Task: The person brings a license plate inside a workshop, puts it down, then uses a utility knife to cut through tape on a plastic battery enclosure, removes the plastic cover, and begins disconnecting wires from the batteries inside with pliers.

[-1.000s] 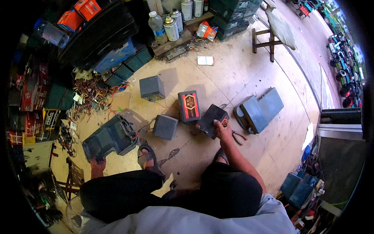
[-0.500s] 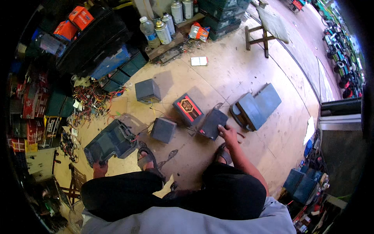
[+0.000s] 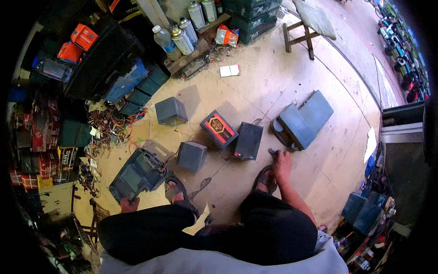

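Observation:
My left hand (image 3: 129, 204) grips the near edge of a dark grey plastic casing (image 3: 132, 176) with wires at its right side. My right hand (image 3: 282, 165) is closed over the floor by my right sandal, around a small dark thing (image 3: 273, 151) too unclear to name. Left of that hand, apart from it, stands a black battery (image 3: 249, 139) with small red marks at its near edge. Beside it is a battery with a red, black and gold label (image 3: 219, 129). Two plain dark batteries, one nearer (image 3: 191, 156) and one farther (image 3: 171, 110), stand to the left.
A blue-grey plastic casing (image 3: 303, 119) lies at the right. Tangled wires (image 3: 109, 121) heap at the left near stacked batteries. Spray cans (image 3: 182, 42) and a bottle (image 3: 166, 43) stand on a ledge at the back. A low stool (image 3: 310, 27) is at the far right.
My right hand has let go of the black battery and moved right. That battery now sits turned straighter. My left hand still holds the dark casing, and the view has shifted slightly.

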### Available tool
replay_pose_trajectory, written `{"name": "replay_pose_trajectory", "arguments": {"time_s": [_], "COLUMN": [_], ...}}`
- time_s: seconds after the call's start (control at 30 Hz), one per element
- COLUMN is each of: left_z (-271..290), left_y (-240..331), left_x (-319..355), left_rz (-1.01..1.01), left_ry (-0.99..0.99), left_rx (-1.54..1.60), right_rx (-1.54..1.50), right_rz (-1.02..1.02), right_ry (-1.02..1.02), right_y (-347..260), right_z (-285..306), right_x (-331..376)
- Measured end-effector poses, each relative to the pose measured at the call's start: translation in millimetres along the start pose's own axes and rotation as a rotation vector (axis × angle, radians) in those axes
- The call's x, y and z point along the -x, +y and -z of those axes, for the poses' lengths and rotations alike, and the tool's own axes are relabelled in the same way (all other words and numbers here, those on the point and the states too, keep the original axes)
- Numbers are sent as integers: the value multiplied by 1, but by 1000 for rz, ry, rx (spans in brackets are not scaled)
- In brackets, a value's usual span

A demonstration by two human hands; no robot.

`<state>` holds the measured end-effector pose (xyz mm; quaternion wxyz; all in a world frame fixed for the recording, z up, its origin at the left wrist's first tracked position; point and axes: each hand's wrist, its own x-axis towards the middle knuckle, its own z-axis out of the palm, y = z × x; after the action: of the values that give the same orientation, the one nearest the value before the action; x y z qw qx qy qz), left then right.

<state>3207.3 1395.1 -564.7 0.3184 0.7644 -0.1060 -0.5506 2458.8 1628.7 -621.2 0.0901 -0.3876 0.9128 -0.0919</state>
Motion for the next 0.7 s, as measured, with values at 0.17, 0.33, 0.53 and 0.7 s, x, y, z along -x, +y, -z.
{"name": "replay_pose_trajectory", "arguments": {"time_s": [0.17, 0.33, 0.53, 0.7], "left_z": [-43, -81, -174, -294], "left_y": [23, 62, 162, 207], "left_x": [9, 1, 77, 209], "left_rz": [270, 15, -438, -912], "left_ry": [79, -101, -322, -837], "left_rx": [156, -455, -907, -1485], "right_rx": [-45, -1016, -1919, -1788], "right_rz": [16, -489, -577, -587], "right_ry": [-93, -166, -468, -665], "right_y": [33, 35, -14, -58], "right_z": [-8, -5, 27, 40], "right_x": [-24, -21, 24, 56]}}
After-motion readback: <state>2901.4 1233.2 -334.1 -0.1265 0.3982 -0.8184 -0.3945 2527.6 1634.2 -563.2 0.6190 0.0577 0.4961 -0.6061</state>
